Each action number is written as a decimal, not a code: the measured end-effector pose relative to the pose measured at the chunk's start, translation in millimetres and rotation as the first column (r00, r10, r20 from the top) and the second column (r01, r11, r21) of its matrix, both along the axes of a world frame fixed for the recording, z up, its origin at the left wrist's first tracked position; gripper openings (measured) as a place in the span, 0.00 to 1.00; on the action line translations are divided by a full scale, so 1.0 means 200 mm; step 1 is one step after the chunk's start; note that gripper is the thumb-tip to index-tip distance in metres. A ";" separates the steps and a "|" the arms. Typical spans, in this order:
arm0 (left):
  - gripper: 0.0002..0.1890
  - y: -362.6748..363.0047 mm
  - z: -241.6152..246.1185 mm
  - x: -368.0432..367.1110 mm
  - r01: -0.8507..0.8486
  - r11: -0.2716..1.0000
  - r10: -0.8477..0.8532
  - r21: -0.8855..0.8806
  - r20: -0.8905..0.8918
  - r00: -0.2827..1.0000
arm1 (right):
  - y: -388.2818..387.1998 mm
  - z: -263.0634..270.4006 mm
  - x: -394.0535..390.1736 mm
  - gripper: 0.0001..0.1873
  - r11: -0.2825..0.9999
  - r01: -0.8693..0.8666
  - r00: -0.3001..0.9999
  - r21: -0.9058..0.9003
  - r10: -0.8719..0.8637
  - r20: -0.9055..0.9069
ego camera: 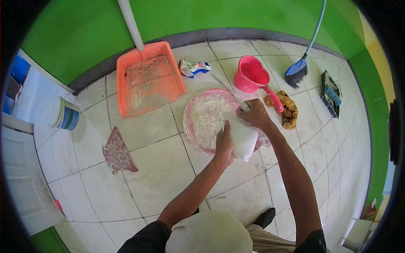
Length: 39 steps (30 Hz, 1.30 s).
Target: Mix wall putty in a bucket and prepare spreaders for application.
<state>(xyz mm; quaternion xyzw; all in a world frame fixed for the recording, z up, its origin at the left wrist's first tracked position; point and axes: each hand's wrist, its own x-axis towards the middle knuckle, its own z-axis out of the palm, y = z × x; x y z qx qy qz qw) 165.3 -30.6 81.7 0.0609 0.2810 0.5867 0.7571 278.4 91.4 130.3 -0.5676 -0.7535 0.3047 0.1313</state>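
A round pink basin (189, 134) holding whitish, lumpy material stands on the tiled floor before me. My left hand (225, 142) grips the left side of a white plastic bag (245, 140), which tilts over the basin's right part. My right hand (255, 114) is closed on the light handle of a thin tool (243, 104) just above the bag; the tool's blurred far part points up and left over the basin's rim. A dark red, white-smeared piece (263, 141) shows partly behind the bag, by my right forearm.
An orange dustpan (175, 71), a crumpled packet (197, 68), a pink dipper (242, 80), a brown cloth (289, 115), a blue broom (297, 71) and a black tray with a roller (329, 91) lie beyond. Leftward are a lidded bucket (68, 115) and a smeared red piece (118, 153).
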 end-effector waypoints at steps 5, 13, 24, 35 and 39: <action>0.28 0.05 -0.06 0.05 -0.058 0.997 0.056 -0.042 -0.054 0.997 | -0.04 0.08 -0.03 0.10 0.986 0.108 0.976 -0.125 -0.130 -0.176; 0.26 0.13 -0.08 0.18 -0.137 0.988 0.139 -0.078 0.029 0.990 | -0.01 0.13 0.09 0.16 0.962 0.160 0.977 -0.221 -0.186 -0.100; 0.27 0.19 0.04 0.17 -0.055 0.994 0.067 -0.093 0.133 0.989 | 0.09 0.05 0.11 0.10 0.989 0.147 0.988 -0.013 -0.148 -0.054; 0.27 0.20 0.00 0.21 -0.057 0.989 0.084 -0.140 0.197 0.977 | 0.11 0.02 0.15 0.17 0.984 0.179 0.984 -0.011 -0.179 0.012; 0.26 0.21 -0.05 0.21 -0.079 0.996 0.085 -0.043 0.170 0.982 | 0.05 0.09 0.11 0.19 0.984 0.178 0.984 0.002 -0.178 0.030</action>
